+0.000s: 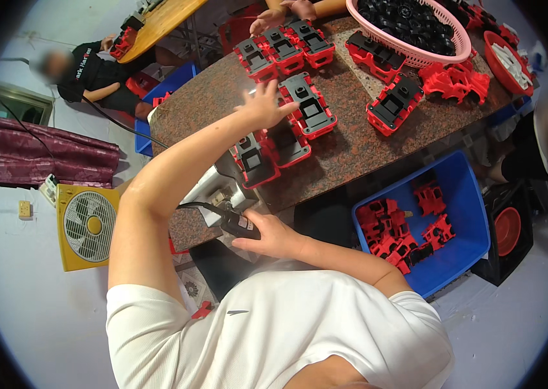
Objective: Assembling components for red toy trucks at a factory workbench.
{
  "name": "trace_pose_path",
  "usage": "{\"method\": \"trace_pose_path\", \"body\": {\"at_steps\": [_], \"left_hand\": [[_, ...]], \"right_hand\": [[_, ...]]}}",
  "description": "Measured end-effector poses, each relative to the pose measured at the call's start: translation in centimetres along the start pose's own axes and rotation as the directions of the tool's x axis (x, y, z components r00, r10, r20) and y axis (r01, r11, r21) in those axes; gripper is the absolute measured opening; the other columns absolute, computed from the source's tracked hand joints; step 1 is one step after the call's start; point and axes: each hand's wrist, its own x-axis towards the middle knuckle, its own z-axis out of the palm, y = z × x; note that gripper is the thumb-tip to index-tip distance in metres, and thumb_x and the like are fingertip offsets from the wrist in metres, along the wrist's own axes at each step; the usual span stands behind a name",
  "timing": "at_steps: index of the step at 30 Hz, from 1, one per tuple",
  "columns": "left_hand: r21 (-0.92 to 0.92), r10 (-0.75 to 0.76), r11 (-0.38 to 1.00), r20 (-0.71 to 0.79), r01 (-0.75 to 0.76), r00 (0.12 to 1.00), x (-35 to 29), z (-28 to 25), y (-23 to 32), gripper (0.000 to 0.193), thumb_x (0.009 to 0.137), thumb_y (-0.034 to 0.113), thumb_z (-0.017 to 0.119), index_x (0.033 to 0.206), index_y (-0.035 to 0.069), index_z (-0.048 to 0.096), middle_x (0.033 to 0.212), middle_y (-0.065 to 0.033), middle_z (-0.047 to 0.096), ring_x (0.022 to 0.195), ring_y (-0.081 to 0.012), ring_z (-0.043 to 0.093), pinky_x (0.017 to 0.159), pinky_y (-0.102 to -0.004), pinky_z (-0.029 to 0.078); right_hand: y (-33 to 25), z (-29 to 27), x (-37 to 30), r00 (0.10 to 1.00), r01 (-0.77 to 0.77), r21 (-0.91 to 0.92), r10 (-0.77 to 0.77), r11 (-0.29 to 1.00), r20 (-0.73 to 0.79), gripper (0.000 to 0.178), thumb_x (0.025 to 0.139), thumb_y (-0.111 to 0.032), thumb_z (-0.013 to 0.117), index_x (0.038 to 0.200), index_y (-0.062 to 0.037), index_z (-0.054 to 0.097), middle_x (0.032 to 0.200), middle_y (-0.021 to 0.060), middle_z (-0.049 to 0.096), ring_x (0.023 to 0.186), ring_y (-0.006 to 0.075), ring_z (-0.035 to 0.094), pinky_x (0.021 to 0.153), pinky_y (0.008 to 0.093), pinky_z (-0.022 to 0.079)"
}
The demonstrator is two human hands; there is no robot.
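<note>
My left hand [264, 107] reaches over the table with its fingers spread, its thumb next to a red part with a black cover [308, 107]. Nearer to me, two more such parts, one a red-and-black assembly [252, 159], sit side by side at the table edge. My right hand [277, 236] is lower, by my chest, closed around a black corded hand tool [240, 224]; its working end is hard to make out. Behind the tool is a white box-like object [217, 187], partly hidden by my left forearm.
Across the speckled stone table [335, 165] stand more red-and-black assemblies [282, 47] and a pink basket [410, 61] of black round parts. Another person's hands [285, 14] rest at the far edge. A blue bin [471, 240] of red parts stands at right, a yellow fan [70, 256] at left.
</note>
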Motion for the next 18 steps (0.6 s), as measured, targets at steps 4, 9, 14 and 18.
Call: {"method": "trace_pose_path", "body": {"at_steps": [4,9,14,18], "left_hand": [[-0.042,0.424,0.886,-0.327,-0.462,0.844,3.0,3.2,2.0,0.092,0.075,0.069,0.059,0.143,0.014,0.035,0.147,-0.0193,0.031,0.135,-0.0379,0.03,0.104,-0.0562,0.032],[-0.102,0.445,0.861,-0.322,-0.498,0.836,1.9,1.1,3.1,0.073,0.082,0.065,0.053,0.131,0.011,0.049,0.127,-0.0169,0.051,0.119,-0.0376,0.047,0.098,-0.0504,0.039],[0.039,0.391,0.877,-0.635,-0.478,0.666,11.0,-0.4,1.7,0.048,0.083,0.034,0.066,0.119,0.006,0.052,0.111,-0.0175,0.054,0.105,-0.0359,0.051,0.087,-0.0436,0.046],[0.154,0.418,0.9,-0.567,-0.407,0.709,13.9,-0.5,2.5,0.055,0.08,0.041,0.068,0.12,0.007,0.052,0.112,-0.0149,0.053,0.108,-0.0328,0.05,0.088,-0.0438,0.045]], "right_hand": [[0.3,0.1,0.5,0.998,0.044,-0.067,-0.046,0.997,-0.033,0.053,0.078,-0.04,0.072,0.103,0.0024,0.052,0.088,0.0242,0.063,0.086,0.0414,0.063,0.076,0.0429,0.049],[0.5,-0.6,0.0,0.999,0.019,-0.028,-0.02,0.999,-0.029,0.051,0.081,-0.04,0.069,0.104,0.0013,0.052,0.092,0.0217,0.065,0.089,0.0387,0.064,0.078,0.0421,0.049],[0.8,-0.4,0.3,0.999,-0.011,-0.078,0.007,0.997,-0.049,0.05,0.079,-0.04,0.072,0.104,-0.002,0.052,0.091,0.022,0.064,0.087,0.0401,0.064,0.075,0.0424,0.05],[-0.6,-1.2,0.9,0.997,-0.076,-0.1,0.074,0.992,-0.024,0.054,0.079,-0.039,0.072,0.11,-0.0018,0.051,0.089,0.0234,0.064,0.086,0.0415,0.064,0.075,0.0439,0.05]]}}
